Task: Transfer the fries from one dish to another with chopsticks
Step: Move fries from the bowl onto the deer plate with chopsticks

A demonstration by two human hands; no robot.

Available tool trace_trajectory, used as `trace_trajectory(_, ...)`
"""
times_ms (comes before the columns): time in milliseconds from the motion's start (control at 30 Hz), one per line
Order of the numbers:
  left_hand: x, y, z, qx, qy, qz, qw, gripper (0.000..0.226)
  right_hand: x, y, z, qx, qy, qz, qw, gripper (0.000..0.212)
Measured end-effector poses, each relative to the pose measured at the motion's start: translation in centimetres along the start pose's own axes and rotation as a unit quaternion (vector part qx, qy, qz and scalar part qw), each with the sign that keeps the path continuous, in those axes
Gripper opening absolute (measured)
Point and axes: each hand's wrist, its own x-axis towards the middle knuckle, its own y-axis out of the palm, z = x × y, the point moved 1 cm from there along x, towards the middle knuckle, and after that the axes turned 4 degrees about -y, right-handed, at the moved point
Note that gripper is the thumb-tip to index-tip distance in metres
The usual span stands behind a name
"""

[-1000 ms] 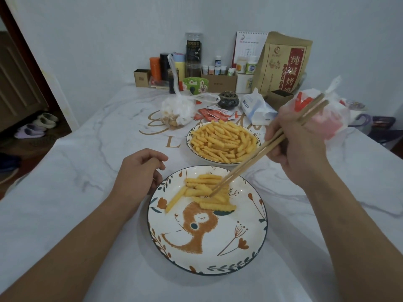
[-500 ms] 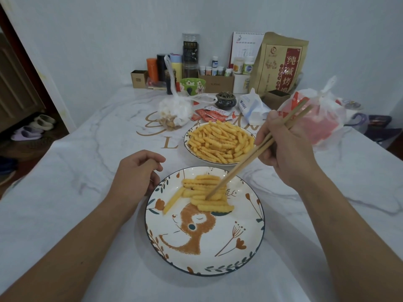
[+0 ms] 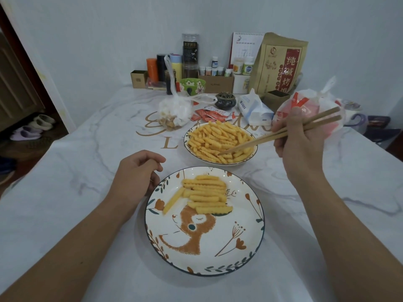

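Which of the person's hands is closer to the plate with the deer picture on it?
Left. The left hand rests at the deer plate's upper-left rim. The right hand is raised beyond it, holding chopsticks over the far dish of fries.

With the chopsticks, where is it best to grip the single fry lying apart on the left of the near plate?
Probably at the middle of the lone fry, tips closing across its narrow width from above. It lies flat and slanted, apart from the pile, so both long sides look free.
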Motion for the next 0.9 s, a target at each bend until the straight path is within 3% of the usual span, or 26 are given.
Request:
trace_trajectory(367, -0.01, -0.01, 0.11, 0.003, 0.004, -0.001, 1.000, 0.028, -0.32, 0.19, -0.79, -0.081, -0.036, 0.068, 0.994, 0.049)
trace_trajectory(600, 0.01, -0.05, 0.19, 0.001, 0.005, -0.001, 1.000, 0.029, 0.47, -0.40, 0.09, -0.011, -0.004, -0.049, 0.999, 0.055)
trace_trajectory(900, 0.15, -0.04, 0.30, -0.001, 0.002, -0.002, 1.000, 0.029, 0.07, -0.15, -0.42, -0.096, -0.059, 0.072, 0.991, 0.047)
